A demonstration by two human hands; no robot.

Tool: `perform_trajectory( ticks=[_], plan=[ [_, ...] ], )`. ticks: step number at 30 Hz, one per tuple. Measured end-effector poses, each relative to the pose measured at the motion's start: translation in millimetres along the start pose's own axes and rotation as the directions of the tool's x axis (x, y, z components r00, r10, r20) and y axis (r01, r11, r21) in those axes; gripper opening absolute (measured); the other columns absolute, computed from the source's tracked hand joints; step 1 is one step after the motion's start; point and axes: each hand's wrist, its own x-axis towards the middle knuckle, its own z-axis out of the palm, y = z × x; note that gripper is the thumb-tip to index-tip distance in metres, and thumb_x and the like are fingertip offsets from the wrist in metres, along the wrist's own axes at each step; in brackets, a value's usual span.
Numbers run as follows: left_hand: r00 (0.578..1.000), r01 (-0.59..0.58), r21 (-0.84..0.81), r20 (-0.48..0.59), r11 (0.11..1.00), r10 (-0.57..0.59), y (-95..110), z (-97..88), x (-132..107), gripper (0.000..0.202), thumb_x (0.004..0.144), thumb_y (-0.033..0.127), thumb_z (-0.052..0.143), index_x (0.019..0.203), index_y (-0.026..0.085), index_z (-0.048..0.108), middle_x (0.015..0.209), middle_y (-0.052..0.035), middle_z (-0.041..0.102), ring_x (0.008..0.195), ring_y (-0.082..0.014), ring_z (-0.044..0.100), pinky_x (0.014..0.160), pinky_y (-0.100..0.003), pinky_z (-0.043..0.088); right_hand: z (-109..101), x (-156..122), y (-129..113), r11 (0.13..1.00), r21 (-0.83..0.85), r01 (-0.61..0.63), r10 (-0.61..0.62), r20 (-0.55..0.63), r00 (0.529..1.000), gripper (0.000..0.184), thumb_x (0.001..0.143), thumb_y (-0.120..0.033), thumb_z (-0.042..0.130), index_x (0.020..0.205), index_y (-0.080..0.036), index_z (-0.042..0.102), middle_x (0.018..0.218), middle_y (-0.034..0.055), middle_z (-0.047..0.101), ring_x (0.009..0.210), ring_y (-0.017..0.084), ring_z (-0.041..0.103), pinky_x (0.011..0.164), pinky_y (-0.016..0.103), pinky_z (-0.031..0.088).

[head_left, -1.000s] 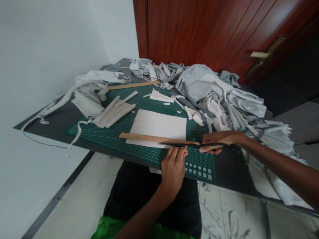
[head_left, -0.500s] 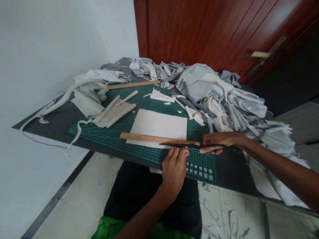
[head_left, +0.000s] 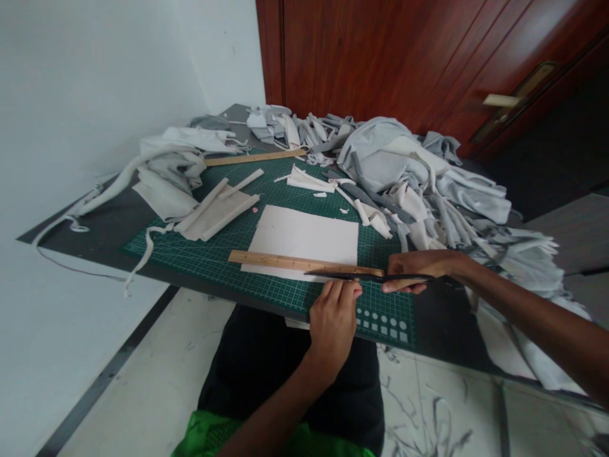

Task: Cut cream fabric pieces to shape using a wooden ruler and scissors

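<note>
A white rectangular piece of fabric [head_left: 304,231] lies flat on a green cutting mat [head_left: 276,295]. Across its near side rests a wooden ruler [head_left: 271,260]. My right hand [head_left: 412,270] is closed round the handles of black scissors [head_left: 342,275], whose blades point left along the ruler's near edge, over the fabric. Just below the blades, my left hand [head_left: 333,317] has its fingers bent and pressed together at the fabric's near right edge. What lies under those fingertips is mostly hidden.
Heaps of grey and white fabric scraps [head_left: 394,158] cover the back and right of the dark table. Folded cloth [head_left: 219,212] and more fabric [head_left: 171,171] lie at left. A second wooden ruler [head_left: 257,157] is behind. Beyond stands a brown door [head_left: 371,57]; scraps [head_left: 442,425] litter the floor.
</note>
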Motion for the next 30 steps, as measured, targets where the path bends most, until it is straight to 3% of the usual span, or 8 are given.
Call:
perform_trajectory(
  ticks=[9, 14, 20, 30],
  plan=[
    [1.000, -0.003, -0.001, -0.017, 1.000, 0.002, 0, 0.9, 0, 0.014, 0.097, 0.008, 0.061, 0.096, 0.022, 0.063, 0.092, 0.0010, 0.073, 0.091, -0.0169, 0.067, 0.079, -0.028, 0.054, 1, 0, -8, 0.998, 0.037, -0.050, 0.050, 0.006, 0.999, 0.066, 0.087, -0.077, 0.057, 0.061, -0.017, 0.050, 0.045, -0.0053, 0.042, 0.042, 0.006, 0.034, 0.045, 0.024, 0.023],
    [1.000, 0.012, -0.021, -0.005, 1.000, -0.013, 0, -1.4, 0, 0.014, 0.098, 0.009, 0.060, 0.097, 0.022, 0.063, 0.093, 0.0003, 0.073, 0.092, -0.0170, 0.066, 0.080, -0.027, 0.054, 0, 1, -11, 0.995, 0.091, -0.041, 0.035, 0.064, 0.997, 0.069, 0.083, -0.084, 0.056, 0.063, -0.018, 0.049, 0.046, -0.0062, 0.041, 0.042, 0.006, 0.034, 0.045, 0.024, 0.023],
    [1.000, 0.004, -0.062, -0.008, 0.998, -0.005, -1, -3.5, -1, 0.014, 0.100, 0.010, 0.056, 0.096, 0.022, 0.063, 0.090, 0.0001, 0.072, 0.091, -0.0168, 0.066, 0.081, -0.028, 0.054, 1, 1, -14, 0.998, 0.039, -0.051, 0.048, 0.071, 0.996, 0.069, 0.088, -0.083, 0.050, 0.067, -0.017, 0.051, 0.048, -0.0052, 0.042, 0.045, 0.007, 0.036, 0.047, 0.024, 0.025],
    [1.000, -0.019, -0.080, -0.022, 0.997, 0.017, 0, -4.9, 0, 0.015, 0.100, 0.009, 0.057, 0.094, 0.022, 0.063, 0.087, 0.0007, 0.072, 0.088, -0.0163, 0.066, 0.079, -0.026, 0.053, 1, 6, -24, 0.998, 0.018, -0.056, 0.054, 0.085, 0.995, 0.072, 0.083, -0.088, 0.049, 0.068, -0.018, 0.052, 0.050, -0.0058, 0.045, 0.045, 0.007, 0.035, 0.047, 0.022, 0.028]
  ],
)
